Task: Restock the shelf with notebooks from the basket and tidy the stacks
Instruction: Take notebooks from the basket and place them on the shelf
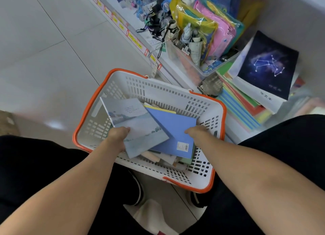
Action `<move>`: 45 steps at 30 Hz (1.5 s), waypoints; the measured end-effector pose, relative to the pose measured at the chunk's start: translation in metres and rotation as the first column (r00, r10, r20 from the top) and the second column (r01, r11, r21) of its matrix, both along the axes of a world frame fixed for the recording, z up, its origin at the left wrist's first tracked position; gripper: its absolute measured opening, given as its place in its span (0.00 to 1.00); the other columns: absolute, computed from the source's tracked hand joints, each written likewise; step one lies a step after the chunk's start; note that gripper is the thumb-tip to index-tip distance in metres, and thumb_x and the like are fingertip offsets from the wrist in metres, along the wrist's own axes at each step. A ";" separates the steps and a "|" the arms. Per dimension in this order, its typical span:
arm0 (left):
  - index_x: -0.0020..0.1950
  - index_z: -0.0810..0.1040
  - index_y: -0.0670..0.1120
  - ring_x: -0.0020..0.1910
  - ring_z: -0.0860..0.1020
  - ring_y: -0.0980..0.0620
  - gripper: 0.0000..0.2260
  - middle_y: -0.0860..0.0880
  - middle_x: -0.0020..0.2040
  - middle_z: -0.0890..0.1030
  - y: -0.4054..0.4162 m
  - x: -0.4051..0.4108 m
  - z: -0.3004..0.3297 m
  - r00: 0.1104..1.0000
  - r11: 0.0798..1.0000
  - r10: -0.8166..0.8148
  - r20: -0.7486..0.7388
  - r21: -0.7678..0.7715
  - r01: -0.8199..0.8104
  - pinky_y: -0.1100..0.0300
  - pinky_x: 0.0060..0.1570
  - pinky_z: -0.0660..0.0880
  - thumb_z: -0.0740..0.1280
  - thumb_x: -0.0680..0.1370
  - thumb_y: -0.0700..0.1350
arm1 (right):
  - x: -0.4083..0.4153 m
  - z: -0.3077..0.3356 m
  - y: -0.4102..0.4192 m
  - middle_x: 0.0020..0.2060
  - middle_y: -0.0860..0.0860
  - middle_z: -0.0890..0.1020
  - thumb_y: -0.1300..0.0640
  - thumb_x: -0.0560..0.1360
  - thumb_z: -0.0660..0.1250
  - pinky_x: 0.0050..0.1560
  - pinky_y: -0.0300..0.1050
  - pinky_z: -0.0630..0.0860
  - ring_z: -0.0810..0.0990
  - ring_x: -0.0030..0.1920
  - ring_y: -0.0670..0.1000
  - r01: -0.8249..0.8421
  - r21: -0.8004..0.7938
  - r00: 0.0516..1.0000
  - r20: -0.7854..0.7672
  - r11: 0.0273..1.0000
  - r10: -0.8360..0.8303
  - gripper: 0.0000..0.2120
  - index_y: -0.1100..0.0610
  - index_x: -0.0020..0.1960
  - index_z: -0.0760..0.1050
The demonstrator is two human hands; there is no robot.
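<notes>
A white basket (154, 89) with an orange rim stands on the floor between my knees, with several notebooks lying in it. My left hand (118, 134) grips a pale landscape-cover notebook (135, 124) by its near edge, lifted above the pile. My right hand (195, 131) holds the right edge of a blue notebook (174, 129), which has a barcode label at its corner and sits partly under the pale one. On the low shelf (175, 66) at the right lie stacks of notebooks, topped by a dark constellation-cover notebook (267, 66).
A clear bin (186, 62) with folded umbrellas and bright plastic folders stands on the shelf behind the stacks. Coloured thin notebooks (241, 103) fan out under the dark one. Yellow price tags line the shelf edge. Pale floor tiles lie to the left; my shoes are beneath the basket.
</notes>
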State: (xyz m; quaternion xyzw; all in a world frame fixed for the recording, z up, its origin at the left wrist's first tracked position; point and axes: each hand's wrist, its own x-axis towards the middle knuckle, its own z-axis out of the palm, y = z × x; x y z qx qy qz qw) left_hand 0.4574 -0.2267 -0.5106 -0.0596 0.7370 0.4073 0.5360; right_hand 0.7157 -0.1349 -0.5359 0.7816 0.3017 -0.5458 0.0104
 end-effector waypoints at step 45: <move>0.67 0.75 0.42 0.59 0.80 0.39 0.21 0.41 0.61 0.80 0.059 -0.007 0.267 0.923 0.572 -0.379 -0.069 0.766 0.293 0.41 0.58 0.76 0.68 0.75 0.43 | -0.006 0.284 0.023 0.60 0.54 0.82 0.49 0.68 0.72 0.46 0.46 0.82 0.84 0.56 0.55 0.084 0.601 0.559 -0.688 0.795 0.462 0.27 0.55 0.66 0.75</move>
